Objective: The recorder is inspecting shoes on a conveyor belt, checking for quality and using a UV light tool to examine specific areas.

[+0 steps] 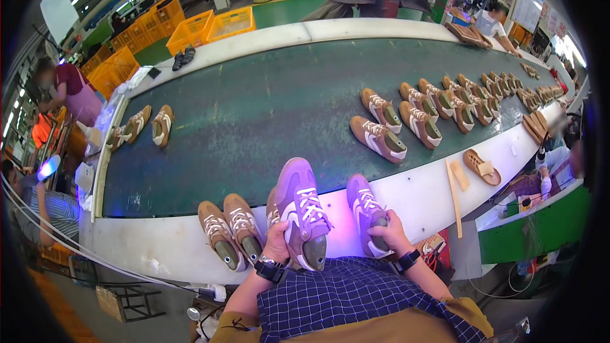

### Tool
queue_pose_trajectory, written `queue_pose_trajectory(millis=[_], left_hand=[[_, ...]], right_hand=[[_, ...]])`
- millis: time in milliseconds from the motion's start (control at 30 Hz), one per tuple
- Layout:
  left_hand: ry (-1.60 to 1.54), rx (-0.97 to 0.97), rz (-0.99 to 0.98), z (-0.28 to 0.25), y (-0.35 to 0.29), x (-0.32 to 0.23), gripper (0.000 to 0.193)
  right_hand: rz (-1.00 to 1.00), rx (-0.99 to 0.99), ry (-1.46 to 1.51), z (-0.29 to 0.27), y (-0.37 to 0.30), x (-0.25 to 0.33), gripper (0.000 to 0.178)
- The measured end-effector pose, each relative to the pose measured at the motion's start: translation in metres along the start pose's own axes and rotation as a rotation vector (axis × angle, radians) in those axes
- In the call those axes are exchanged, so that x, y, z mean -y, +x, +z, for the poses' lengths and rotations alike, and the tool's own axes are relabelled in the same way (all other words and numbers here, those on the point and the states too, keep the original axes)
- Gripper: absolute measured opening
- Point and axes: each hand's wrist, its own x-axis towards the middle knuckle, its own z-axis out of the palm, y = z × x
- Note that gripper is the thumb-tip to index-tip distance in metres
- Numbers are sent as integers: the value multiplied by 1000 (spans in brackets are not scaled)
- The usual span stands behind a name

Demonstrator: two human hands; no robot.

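Observation:
My left hand (276, 242) is closed round the side of a tan sneaker (298, 192) with white laces, raised toe-up in front of me, a dark green last filling its heel opening. Closed on the heel end of a second sneaker (364, 206) is my right hand (393, 235); this shoe rests on or just over the white ledge (413, 200), I cannot tell which. Purple light tints both shoes. Partly hidden behind the left-hand shoe is another sneaker (272, 207). Left of it, two matching sneakers (217, 232) stand side by side on the ledge with lasts inside.
Beyond the ledge runs a green conveyor belt (254, 127). Rows of sneakers (419, 121) cover its right side; a few more (162, 126) sit far left. A tan sandal-like piece (481, 167) and strips (455, 197) lie on the right ledge. Co-workers (79, 92) are at both ends.

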Motion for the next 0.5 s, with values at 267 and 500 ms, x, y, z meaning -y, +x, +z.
queue_pose_trajectory(millis=[267, 500], left_hand=[[61, 59, 9, 32, 15, 1, 78], [-376, 98, 88, -13, 22, 1, 63]], right_hand=[[-313, 152, 144, 29, -20, 100, 59], [-169, 445, 640, 38, -2, 138, 58]])
